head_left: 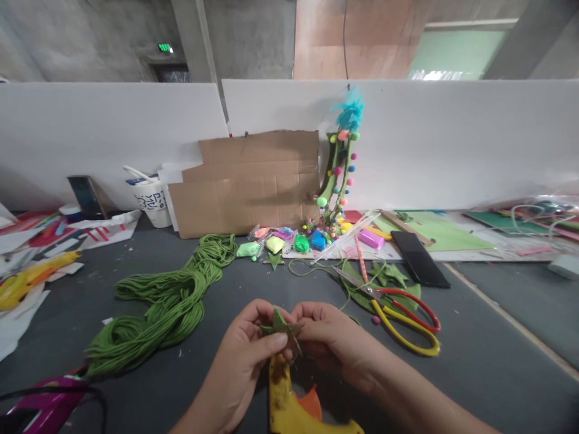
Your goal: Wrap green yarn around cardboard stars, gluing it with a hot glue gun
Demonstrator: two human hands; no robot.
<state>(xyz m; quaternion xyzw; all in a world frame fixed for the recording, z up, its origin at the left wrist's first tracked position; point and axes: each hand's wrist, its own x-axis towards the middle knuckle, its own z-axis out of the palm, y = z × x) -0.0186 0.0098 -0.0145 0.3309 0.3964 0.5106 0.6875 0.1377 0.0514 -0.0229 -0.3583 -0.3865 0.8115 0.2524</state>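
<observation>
Above the near table edge, my left hand grips a small green star, its thumb pressed on the face. The fingers of my right hand pinch the star's right side, where a brownish arm shows. Just beneath the hands lies a yellow glue gun with an orange trigger; its nozzle end is close under the star. To the right, scissors with red and yellow handles rest partly on a green round piece. A skein of green yarn spreads out at the left.
Bagged coloured clay lies before a cardboard sheet. A decorated green stand with pompoms rises behind. A black phone is at right, a white cup at back left. A magenta tool with a cable occupies the near left corner.
</observation>
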